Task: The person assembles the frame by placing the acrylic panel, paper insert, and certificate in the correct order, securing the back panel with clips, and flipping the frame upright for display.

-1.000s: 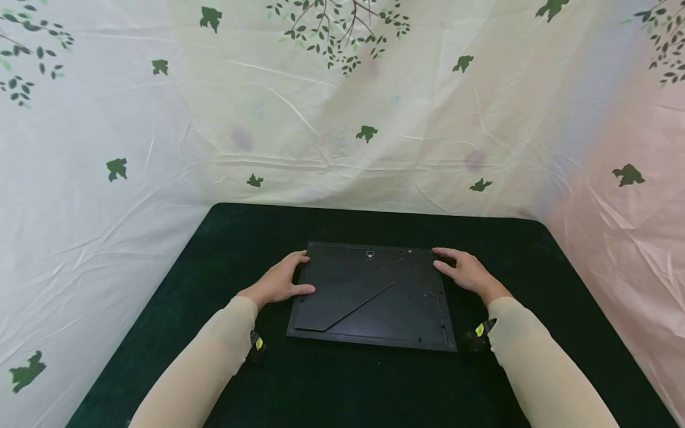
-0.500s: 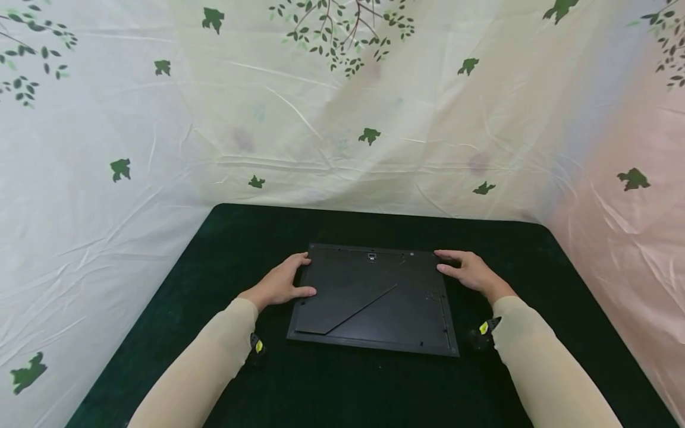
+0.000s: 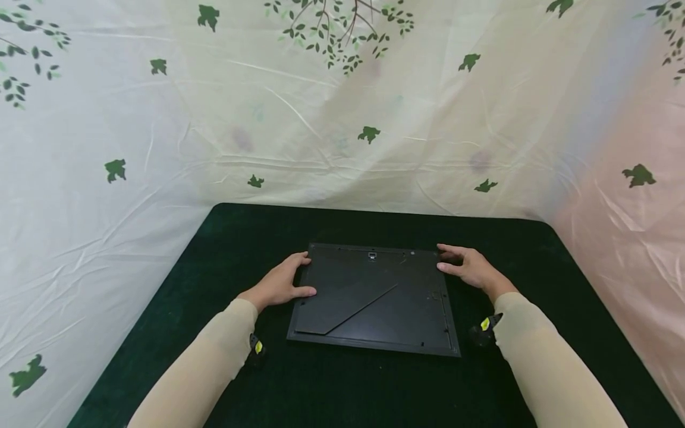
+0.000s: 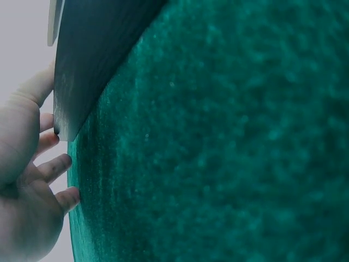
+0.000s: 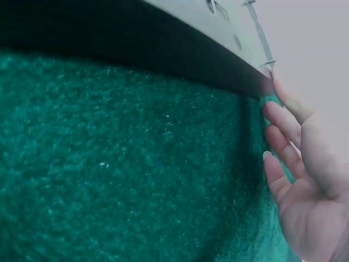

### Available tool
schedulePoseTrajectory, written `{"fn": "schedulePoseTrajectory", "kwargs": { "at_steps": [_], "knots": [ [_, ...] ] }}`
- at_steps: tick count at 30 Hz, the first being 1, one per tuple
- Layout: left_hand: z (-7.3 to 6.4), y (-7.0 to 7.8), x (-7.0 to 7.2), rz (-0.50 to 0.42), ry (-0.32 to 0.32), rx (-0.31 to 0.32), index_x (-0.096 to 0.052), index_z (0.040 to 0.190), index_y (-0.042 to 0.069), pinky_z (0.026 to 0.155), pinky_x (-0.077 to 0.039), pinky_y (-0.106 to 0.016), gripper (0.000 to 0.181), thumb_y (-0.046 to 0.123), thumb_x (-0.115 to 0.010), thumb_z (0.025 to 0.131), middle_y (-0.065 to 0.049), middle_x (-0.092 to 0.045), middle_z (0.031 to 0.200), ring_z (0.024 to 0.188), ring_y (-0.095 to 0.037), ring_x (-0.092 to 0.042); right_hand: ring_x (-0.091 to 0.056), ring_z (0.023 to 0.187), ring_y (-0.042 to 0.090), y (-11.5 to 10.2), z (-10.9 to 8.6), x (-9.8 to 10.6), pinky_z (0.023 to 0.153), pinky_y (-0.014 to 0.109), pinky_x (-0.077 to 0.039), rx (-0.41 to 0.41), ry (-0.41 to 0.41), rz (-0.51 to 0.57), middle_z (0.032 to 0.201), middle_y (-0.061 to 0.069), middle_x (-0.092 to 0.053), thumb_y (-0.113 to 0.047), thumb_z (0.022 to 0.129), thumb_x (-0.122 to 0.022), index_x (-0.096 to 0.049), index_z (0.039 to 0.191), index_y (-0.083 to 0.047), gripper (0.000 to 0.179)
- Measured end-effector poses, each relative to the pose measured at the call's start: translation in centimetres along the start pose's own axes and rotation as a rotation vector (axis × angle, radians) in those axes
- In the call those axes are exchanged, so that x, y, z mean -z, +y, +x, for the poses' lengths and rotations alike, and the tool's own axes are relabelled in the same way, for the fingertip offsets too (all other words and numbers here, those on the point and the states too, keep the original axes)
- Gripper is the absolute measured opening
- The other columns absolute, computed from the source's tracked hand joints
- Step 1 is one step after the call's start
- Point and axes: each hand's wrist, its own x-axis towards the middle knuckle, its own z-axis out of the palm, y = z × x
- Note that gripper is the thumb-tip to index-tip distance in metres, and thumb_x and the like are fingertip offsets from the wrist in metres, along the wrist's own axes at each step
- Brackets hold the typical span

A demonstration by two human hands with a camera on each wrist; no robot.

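Note:
A black picture frame (image 3: pixel 369 309) lies back side up on the dark green table, with its slanted stand folded against the backing board. My left hand (image 3: pixel 275 282) touches the frame's left edge in the head view, its thumb over the back near that edge. The left wrist view shows that hand (image 4: pixel 27 164) with relaxed fingers, some against the frame's edge (image 4: pixel 82 65) and others below it. At the upper right corner is my right hand (image 3: pixel 473 270), thumb and forefinger spread. In the right wrist view its fingertips (image 5: pixel 271 109) sit by the frame's corner, the fingers loosely extended.
The green cloth-covered table (image 3: pixel 342 392) surrounds the frame. A pale curtain (image 3: pixel 299 131) printed with leaves and birds encloses the far side and both flanks. Each wrist wears a small dark camera (image 3: pixel 255 348).
My right forefinger and thumb have spread slightly apart at the corner. The left hand and the frame look nearly still; the head view has shifted a little.

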Motion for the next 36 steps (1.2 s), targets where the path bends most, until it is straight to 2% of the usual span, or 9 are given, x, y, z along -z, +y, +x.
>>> {"fn": "schedulePoseTrajectory", "kwargs": {
  "at_steps": [12,27,36],
  "knots": [
    [-0.3,-0.1,0.1,-0.009,-0.005,-0.004,-0.04,0.144,0.016,0.112,-0.026,-0.05,0.084,0.057,-0.072,0.078,-0.004,-0.023,0.157,0.143,-0.025,-0.023,-0.035,0.133,0.041,-0.6,-0.1,-0.1,0.105,0.061,-0.029,-0.049,-0.054,-0.027,0.141,0.021,-0.045,-0.047,0.088,-0.066,-0.036,0.149,-0.015,0.076],
    [-0.6,-0.2,0.1,0.002,-0.004,-0.008,-0.04,0.144,0.017,0.111,-0.026,-0.05,0.084,0.057,-0.072,0.078,-0.004,-0.023,0.158,0.143,-0.025,-0.023,-0.04,0.126,0.039,-2.4,-0.4,-0.3,0.104,0.059,-0.032,-0.106,-0.08,-0.028,0.14,0.022,-0.044,-0.04,0.091,-0.066,-0.039,0.146,-0.008,0.07],
    [-0.4,-0.4,0.0,0.0,0.001,-0.011,-0.04,0.144,0.017,0.111,-0.026,-0.051,0.085,0.059,-0.071,0.077,-0.004,-0.023,0.158,0.143,-0.025,-0.024,-0.039,0.127,0.039,-2.4,-0.2,-0.2,0.104,0.059,-0.031,-0.118,-0.077,-0.012,0.141,0.021,-0.042,-0.039,0.09,-0.067,-0.04,0.146,-0.008,0.069]
  ]
}}
